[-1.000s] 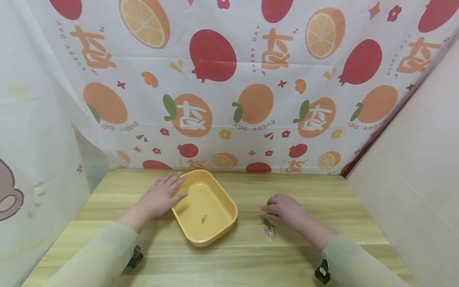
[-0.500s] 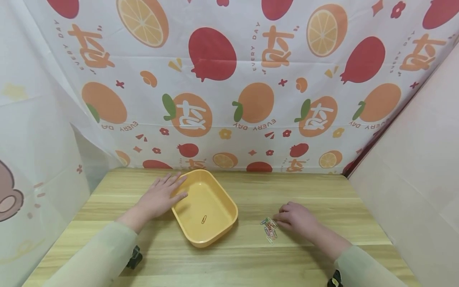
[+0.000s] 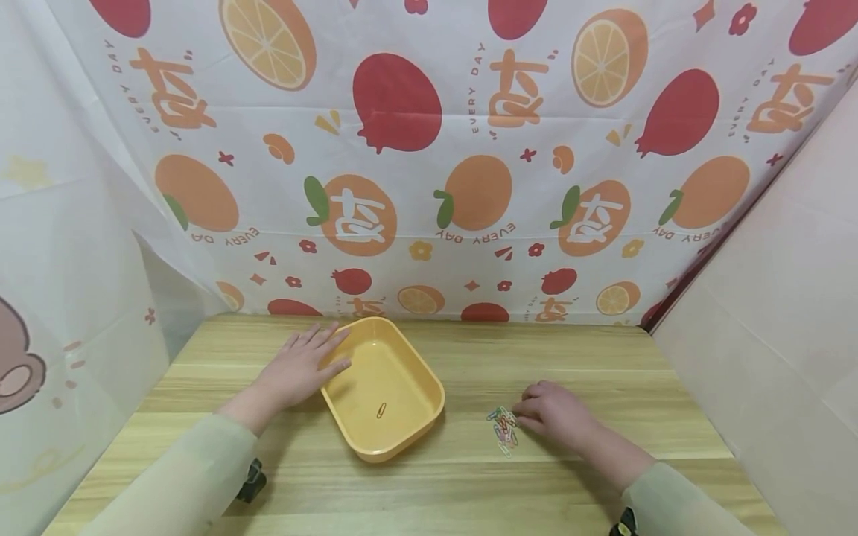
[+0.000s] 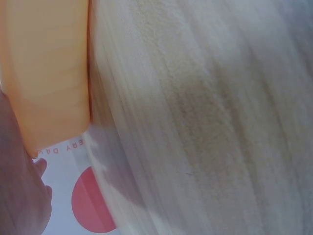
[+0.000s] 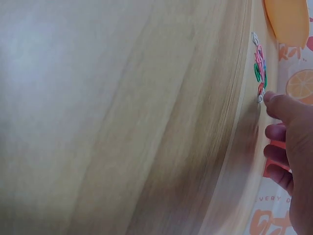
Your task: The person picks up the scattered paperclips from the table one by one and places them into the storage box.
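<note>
Fruit-printed cloth hangs behind the pale wooden table, with oranges and red fruits all over it, and a plain panel closes off my right. On the table my right hand rests with its fingers curled toward a small heap of coloured paper clips; my fingertips touch the near end of the heap, though I cannot tell whether a clip is actually pinched between them. The heap is a short, loose streak whose long axis runs from my fingertips toward my own edge of the table and slightly leftward (in the right wrist view it reads as a thin line of red, green and white clips leading away from my thumb toward the tray). My left hand lies flat with straight, relaxed fingers against the left rim of the yellow tray, holding nothing. That tray is a rounded rectangle set at an angle, its long axis running from the far left to the near right, and it stands well apart from the heap, to its left. Inside it a single paper clip lies on the floor, pointing roughly away from me. Bare wood separates heap and tray.
</note>
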The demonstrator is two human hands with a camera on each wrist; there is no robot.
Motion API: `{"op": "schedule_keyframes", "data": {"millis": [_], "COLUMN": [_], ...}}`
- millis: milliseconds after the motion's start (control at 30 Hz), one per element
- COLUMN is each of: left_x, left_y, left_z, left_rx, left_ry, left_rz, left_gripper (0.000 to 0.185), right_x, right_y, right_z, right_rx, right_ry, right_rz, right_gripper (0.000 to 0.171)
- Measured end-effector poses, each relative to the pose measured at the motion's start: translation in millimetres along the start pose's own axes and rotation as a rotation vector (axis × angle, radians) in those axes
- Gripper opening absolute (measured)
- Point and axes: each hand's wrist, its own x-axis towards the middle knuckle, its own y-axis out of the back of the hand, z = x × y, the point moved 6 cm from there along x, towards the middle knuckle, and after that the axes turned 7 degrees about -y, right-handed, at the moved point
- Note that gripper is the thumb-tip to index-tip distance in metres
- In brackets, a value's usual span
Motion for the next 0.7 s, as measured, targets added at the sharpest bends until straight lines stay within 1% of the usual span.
{"op": "schedule_keyframes", "data": {"millis": [167,367,700], "left_x": [0.2,0.2,-0.1], "left_y": [-0.2,2.8,3.5], "left_z": [-0.1,1.4,2.1], "left_rx": [0.003,0.005,0.007], "left_ry": [-0.002,-0.005,-0.005], "left_rz": [0.001,0.002,-0.001], "left_gripper": [0.068,0.068,0.071], "right_x": [0.7,1.6,3.2], "right_y": [-3.7,-4.0,-3.9], "right_z": [0.3,-0.5,-2.5], "right_rx": [-0.009,0.002,0.018], "right_ry": [-0.083,-0.148,-0.187], "right_rz": [-0.045,-0.065,-0.069], "right_gripper": [0.021,0.020,0.016]}}
